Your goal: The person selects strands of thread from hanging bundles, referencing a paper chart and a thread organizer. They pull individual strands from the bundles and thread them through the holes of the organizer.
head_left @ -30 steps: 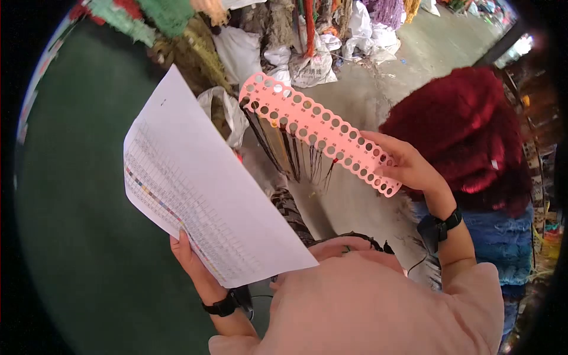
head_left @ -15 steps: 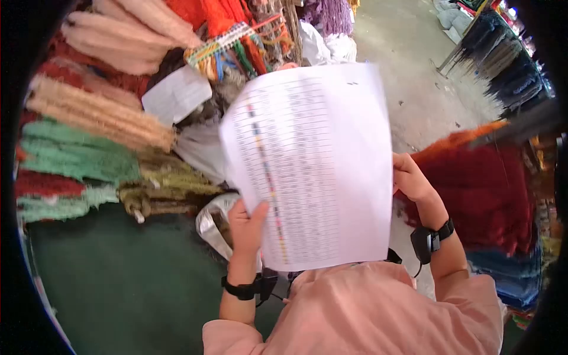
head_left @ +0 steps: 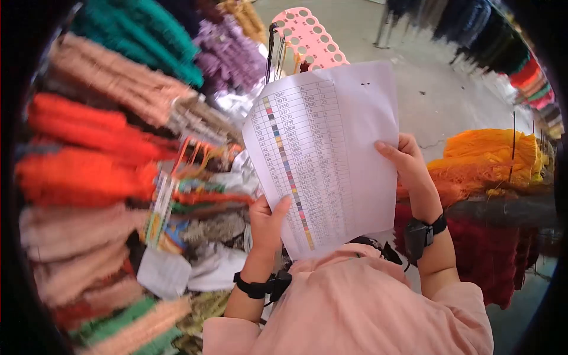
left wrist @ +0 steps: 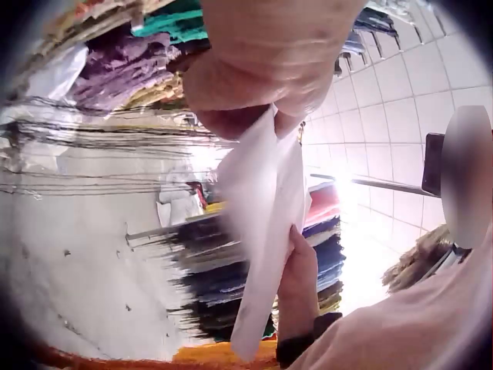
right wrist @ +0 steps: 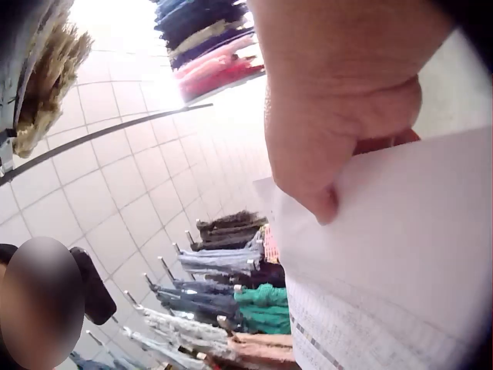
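A printed paper sheet [head_left: 367, 177] with a numbered table and a strip of colour swatches is held up in front of the chest. My left hand [head_left: 267, 222] pinches its lower left edge, thumb on the printed side. At the right edge my right hand [head_left: 408, 163] grips the sheet, its thumb lying over the front; the right wrist view shows that thumb [right wrist: 327, 208] on the paper too. Beyond the sheet's top edge sticks out a pink thread card [head_left: 316, 38] with rows of holes and dark and yellow threads hanging from it. The rest of the card is hidden behind the paper.
Hanks of yarn in red [head_left: 89, 177], teal [head_left: 142, 41] and purple [head_left: 231, 53] hang at the left. Orange-yellow yarn [head_left: 485, 157] and dark red yarn [head_left: 473, 254] are at the right. A white card [head_left: 164, 272] lies among the left-hand hanks. Grey floor [head_left: 355, 29] stretches ahead.
The right hand, first seen gripping the pink card's near end beside the sheet, now grips the sheet's right edge. The sheet has come upright, covering most of the card. The view has turned.
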Motion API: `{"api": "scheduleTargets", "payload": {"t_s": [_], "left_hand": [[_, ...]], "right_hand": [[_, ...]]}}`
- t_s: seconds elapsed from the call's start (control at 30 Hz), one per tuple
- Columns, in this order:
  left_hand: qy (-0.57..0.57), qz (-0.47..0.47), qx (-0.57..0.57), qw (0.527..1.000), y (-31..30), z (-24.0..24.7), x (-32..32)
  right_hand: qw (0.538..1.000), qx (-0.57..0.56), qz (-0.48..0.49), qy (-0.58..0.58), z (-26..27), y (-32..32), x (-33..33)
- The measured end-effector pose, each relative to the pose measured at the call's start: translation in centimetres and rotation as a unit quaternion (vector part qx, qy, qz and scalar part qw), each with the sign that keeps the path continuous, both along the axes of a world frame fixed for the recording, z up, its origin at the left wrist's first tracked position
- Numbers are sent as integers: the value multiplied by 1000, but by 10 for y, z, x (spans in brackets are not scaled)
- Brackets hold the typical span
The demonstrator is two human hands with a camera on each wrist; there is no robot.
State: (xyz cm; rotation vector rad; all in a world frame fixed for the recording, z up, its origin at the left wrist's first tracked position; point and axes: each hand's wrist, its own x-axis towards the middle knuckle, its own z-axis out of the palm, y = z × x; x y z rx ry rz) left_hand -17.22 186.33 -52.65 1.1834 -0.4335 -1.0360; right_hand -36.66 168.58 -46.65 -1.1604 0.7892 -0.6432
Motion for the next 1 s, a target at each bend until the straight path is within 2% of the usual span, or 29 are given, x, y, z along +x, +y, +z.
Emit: {"api": "scheduleTargets", "payload": {"t_s": [0.03, 0.1, 0.17, 0.2, 0.27, 0.4, 0.43, 0.47, 0.5, 0.63, 0.7, 0.73, 0.87, 0.9, 1.0], "left_hand": [[31, -5, -4, 1000, -22, -19, 44], [87, -65, -28, 994, -69, -3, 42], [77, -133, -41, 987, -129, 52, -23], [80, -169, -47, 981, -162, 71, -21], [81, -204, -44, 975, -233, 75, 2], [95, -287, -15, 953, -366, 98, -43], [76, -301, 6, 951, -384, 95, 3], [59, -332, 31, 941, -409, 96, -4], [68, -330, 41, 940, -427, 90, 20], [24, -370, 25, 928, -526, 70, -27], [23, -357, 17, 934, -572, 51, 8], [23, -372, 18, 928, -592, 48, 4], [-11, -413, 17, 911, -693, 43, -78], [-29, -411, 11, 911, -708, 43, -84], [-35, -437, 18, 898, -770, 47, -143]], "right_hand": [[1000, 4, -11, 0, -25, -14, 38], [999, 13, -36, 1, -20, -37, 11], [998, 14, -57, -13, 12, -62, -74], [996, 11, -84, -10, 21, -78, -80], [991, 4, -134, 9, 21, -125, -70], [973, 15, -226, 35, 52, -196, -119], [971, 14, -233, 40, 47, -209, -69], [964, 18, -260, 46, 48, -219, -75], [960, 32, -274, 43, 42, -228, -51], [921, 23, -387, 34, 29, -273, -124], [908, -5, -417, 38, 23, -302, -107], [901, -20, -433, 37, 19, -311, -120], [884, -11, -464, 60, 10, -365, -236], [881, -49, -467, 49, 5, -373, -248], [870, -30, -489, 63, 8, -417, -311]]}}
